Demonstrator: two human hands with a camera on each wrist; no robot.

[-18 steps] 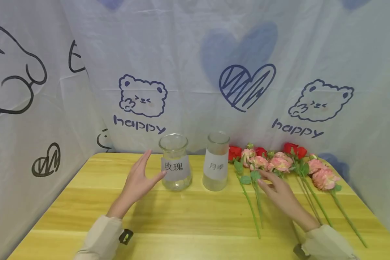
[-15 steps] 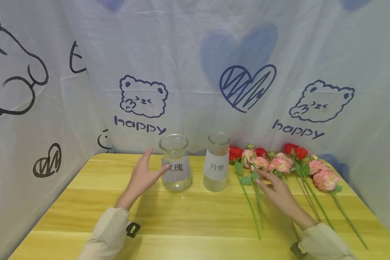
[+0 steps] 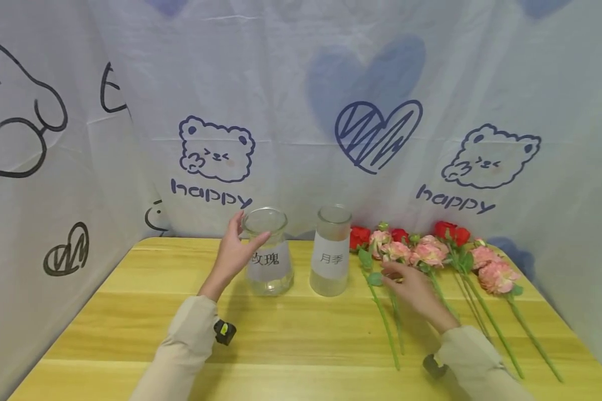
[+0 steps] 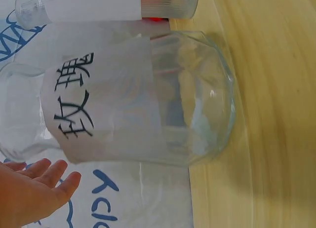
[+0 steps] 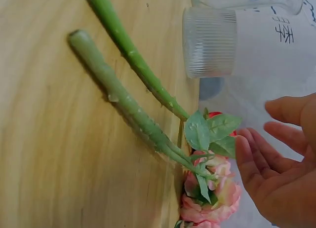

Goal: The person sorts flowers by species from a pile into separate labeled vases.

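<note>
- Head view, toward the back of the table (image 3: 291, 356): a straight vase (image 3: 330, 250), upright, clear glass, with a white 月季 label (image 3: 332, 259).
- Just left of the straight vase, with a narrow gap between: a flared vase (image 3: 276, 264), likewise upright and clear, with a white 玫瑰 label (image 3: 271, 273).
- Farther left of the straight vase, at the flared vase's outer side: the left hand (image 3: 234, 253), spread, thumb well away from the fingers and crossing in front of the glass.
- Right of the straight vase: red flowers (image 3: 359, 238) and pink flowers (image 3: 430, 252), blooms bunched toward the back, stems (image 3: 385, 323) toward the near edge.
- Also right of the straight vase, over one pink flower's stem: the right hand (image 3: 416, 289), loosely bent, beside green leaves (image 3: 375, 279).
- Behind the straight vase: white cloth (image 3: 291, 83) printed with hearts, bears and "happy".
- Left wrist view, turned sideways: the flared vase, large, between the straight vase and the left hand. Left fingertips (image 4: 59, 169) parted, beside the neck. Touching or just short of the glass: cannot tell.
- Right wrist view, also sideways: two stems near the straight vase's ribbed base, the paler leading to a pink bloom.
- Farther from that base: the right hand, thumb and fingers curved but apart. Right fingertips (image 5: 242, 144) next to the leaves; contact: cannot tell.
</note>
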